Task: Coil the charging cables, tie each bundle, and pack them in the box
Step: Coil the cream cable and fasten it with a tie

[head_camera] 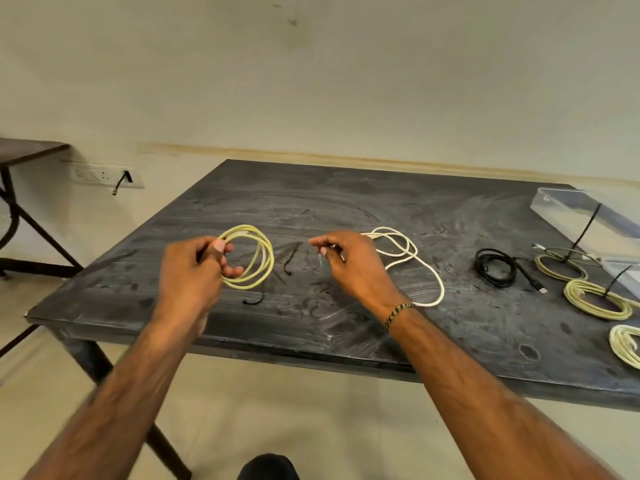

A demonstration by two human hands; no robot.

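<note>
My left hand (194,268) grips a coiled yellow cable (258,258) just above the dark table (346,199), with fingers through the loops. My right hand (349,261) hovers to its right with fingers curled and thumb close to the index finger; I cannot tell whether it pinches anything. A loose white cable (412,258) lies behind and right of that hand. Two black ties (293,258) (255,300) lie on the table between the hands. Near the right edge are two tied yellowish bundles (561,268) (595,301) and a third coil (627,344). A clear plastic box (568,202) stands at the far right.
A black cable (495,268) lies loosely coiled right of the white one. Another table (27,150) stands at the far left by a wall socket strip (104,174). The near table edge runs just under my forearms.
</note>
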